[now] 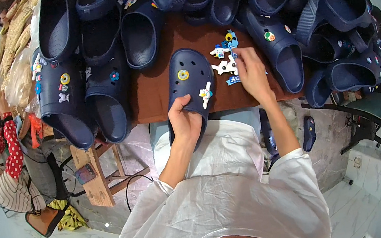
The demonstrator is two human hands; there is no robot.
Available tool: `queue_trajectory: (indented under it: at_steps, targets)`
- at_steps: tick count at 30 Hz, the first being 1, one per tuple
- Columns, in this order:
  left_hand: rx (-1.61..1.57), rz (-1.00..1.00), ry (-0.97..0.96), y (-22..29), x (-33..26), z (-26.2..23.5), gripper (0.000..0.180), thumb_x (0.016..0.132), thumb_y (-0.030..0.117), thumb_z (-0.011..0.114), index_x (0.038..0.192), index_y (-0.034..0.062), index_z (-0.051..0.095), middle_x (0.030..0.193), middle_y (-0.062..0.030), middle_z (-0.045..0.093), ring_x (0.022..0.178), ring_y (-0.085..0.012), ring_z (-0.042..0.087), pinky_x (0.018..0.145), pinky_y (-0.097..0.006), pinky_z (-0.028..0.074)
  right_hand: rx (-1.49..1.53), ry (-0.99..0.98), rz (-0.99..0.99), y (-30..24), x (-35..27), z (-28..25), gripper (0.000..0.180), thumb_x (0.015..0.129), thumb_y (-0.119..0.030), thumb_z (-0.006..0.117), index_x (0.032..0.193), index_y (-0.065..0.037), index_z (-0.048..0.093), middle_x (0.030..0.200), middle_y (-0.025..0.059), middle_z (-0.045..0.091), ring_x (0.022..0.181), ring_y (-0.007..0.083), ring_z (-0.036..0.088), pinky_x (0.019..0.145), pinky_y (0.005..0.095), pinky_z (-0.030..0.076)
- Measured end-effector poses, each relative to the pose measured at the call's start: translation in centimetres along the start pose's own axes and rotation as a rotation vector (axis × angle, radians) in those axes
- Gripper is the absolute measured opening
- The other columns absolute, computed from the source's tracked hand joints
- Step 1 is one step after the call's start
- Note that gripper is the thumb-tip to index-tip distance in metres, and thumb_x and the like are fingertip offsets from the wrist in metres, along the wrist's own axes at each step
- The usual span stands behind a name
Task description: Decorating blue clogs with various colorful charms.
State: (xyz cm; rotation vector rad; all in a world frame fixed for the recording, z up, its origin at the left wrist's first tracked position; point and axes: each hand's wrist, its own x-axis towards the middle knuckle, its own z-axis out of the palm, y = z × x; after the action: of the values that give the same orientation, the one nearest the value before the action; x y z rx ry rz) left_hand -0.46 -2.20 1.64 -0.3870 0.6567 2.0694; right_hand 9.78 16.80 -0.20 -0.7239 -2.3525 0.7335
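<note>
A navy foam clog [175,79] is in my left hand [186,122], tilted over the near edge of the table. My thumb lies on its top and my fingers go underneath. A yellow ring-shaped charm [183,74] and a white character charm [206,95] are fixed in its holes. My right hand [254,71] reaches down to a small pile of loose shoe charms [224,67], white, blue and yellow, right of the clog. Its fingers are bent together at the pile's edge, and what they pinch is hidden.
Brown cloth [151,92] covers the table. Navy clogs stand crowded at left [107,104], back and right [277,50], several with charms. A wooden stool [93,181] with a phone [85,174] is below left. Another person [3,181] sits far left. A chair [378,111] stands right.
</note>
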Motion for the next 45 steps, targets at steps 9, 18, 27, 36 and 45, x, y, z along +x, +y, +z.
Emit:
queue_trajectory:
  at_steps: [9,18,27,36,45]
  targets:
    - [-0.017,-0.033,-0.001,0.2,0.0,-0.1,0.051,0.077,0.009,0.050,0.127,-0.0034,0.046,0.126,-0.0204,0.055,0.115,-0.0340,0.054,0.103,-0.047,0.040,-0.235,0.015,0.004,2.2,3.7,1.9,0.024,0.089,-0.003,0.052,0.111,0.003,0.058,0.097,0.0218,0.056,0.089,0.0397,0.058,0.078,0.0461,0.046]
    - [-0.076,-0.045,0.031,-0.1,0.1,-0.2,0.050,0.081,0.014,0.053,0.128,0.0005,0.044,0.124,-0.0178,0.056,0.112,-0.0330,0.056,0.097,-0.047,0.045,-0.319,0.020,-0.013,2.1,4.8,2.3,0.016,0.085,-0.007,0.060,0.100,-0.003,0.059,0.096,0.0153,0.056,0.087,0.0362,0.058,0.075,0.0442,0.047]
    - [-0.082,-0.037,0.010,-0.8,-0.4,-0.1,0.047,0.083,0.012,0.051,0.127,0.0002,0.044,0.123,-0.0170,0.056,0.111,-0.0309,0.057,0.096,-0.045,0.046,0.073,0.034,0.062,-2.0,2.3,0.5,0.011,0.082,-0.004,0.062,0.093,-0.003,0.058,0.087,0.0122,0.059,0.075,0.0259,0.061,0.067,0.0363,0.048]
    - [-0.067,-0.058,-0.049,-1.5,-0.5,-0.2,0.046,0.084,0.011,0.050,0.128,-0.0002,0.044,0.122,-0.0155,0.056,0.110,-0.0288,0.057,0.097,-0.042,0.046,0.343,-0.160,0.001,-5.3,-1.0,0.5,0.018,0.084,-0.007,0.066,0.101,-0.002,0.063,0.089,0.0089,0.058,0.077,0.0194,0.062,0.068,0.0278,0.050]
    - [-0.014,-0.045,-0.054,-1.9,-1.0,0.2,0.045,0.086,0.015,0.049,0.127,-0.0022,0.046,0.125,-0.0174,0.056,0.113,-0.0293,0.056,0.101,-0.043,0.042,0.524,-0.315,0.202,-4.2,-1.2,-0.4,0.019,0.085,-0.005,0.066,0.104,-0.001,0.066,0.093,0.0040,0.058,0.083,0.0116,0.059,0.075,0.0238,0.048]
